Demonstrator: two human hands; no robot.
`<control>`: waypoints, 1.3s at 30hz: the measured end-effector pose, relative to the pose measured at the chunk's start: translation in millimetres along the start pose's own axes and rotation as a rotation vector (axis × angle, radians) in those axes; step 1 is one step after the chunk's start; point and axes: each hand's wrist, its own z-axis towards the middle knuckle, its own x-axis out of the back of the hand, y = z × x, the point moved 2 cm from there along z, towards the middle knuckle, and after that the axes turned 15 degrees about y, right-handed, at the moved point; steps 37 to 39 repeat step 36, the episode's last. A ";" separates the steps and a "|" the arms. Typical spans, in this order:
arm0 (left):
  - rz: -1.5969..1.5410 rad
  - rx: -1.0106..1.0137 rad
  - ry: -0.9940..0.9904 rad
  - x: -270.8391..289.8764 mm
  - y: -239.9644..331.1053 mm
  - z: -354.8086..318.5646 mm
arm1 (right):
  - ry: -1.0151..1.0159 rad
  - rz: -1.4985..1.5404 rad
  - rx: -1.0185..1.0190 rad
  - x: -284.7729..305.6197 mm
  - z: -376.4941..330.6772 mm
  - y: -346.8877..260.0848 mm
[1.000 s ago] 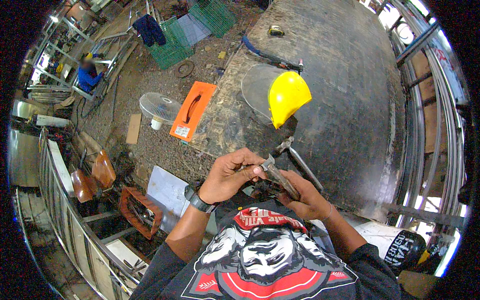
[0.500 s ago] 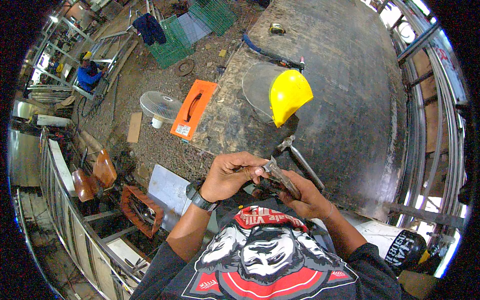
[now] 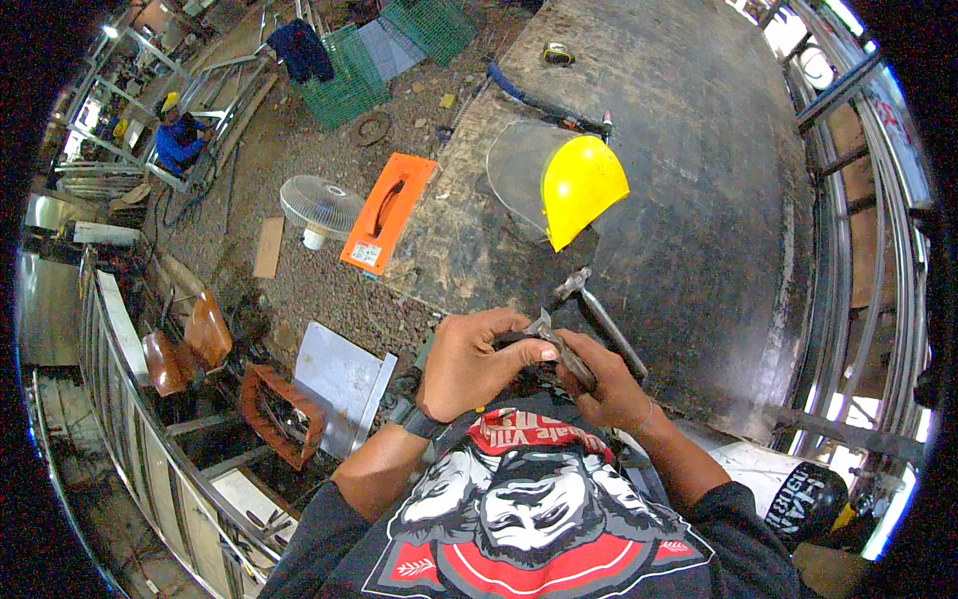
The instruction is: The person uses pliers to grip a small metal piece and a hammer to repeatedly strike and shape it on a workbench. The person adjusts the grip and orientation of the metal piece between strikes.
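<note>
My left hand (image 3: 469,361) and my right hand (image 3: 607,384) meet in front of my chest, at the near edge of a dark steel table (image 3: 699,200). Both are closed on a small metal tool with dark handles (image 3: 561,349); my left fingers pinch its head end, my right hand grips the handles. A hammer with a long metal handle (image 3: 599,311) lies on the table just beyond my hands. Farther out rests a yellow face shield with a clear visor (image 3: 559,185).
A dark hose (image 3: 539,100) and a tape measure (image 3: 557,55) lie at the table's far end. On the gravel floor to the left are an orange case (image 3: 387,212), a fan (image 3: 319,208), a metal sheet (image 3: 341,374) and green mesh panels (image 3: 344,80). A person in blue (image 3: 180,140) works far left.
My hands have shifted slightly on the small tool and stayed in the same place. The person in blue has moved a little.
</note>
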 end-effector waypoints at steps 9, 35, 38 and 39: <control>0.021 0.092 -0.021 2.5 0.5 1.8 | 0.060 0.020 0.042 -5.2 2.2 -4.2; -0.286 0.072 0.064 1.9 -39.5 -15.5 | -0.126 -0.592 0.019 8.7 23.5 -32.4; -0.245 0.062 0.060 3.3 -42.4 -15.8 | -0.157 -0.598 -0.058 8.8 24.6 -35.7; -0.245 0.062 0.060 3.3 -42.4 -15.8 | -0.157 -0.598 -0.058 8.8 24.6 -35.7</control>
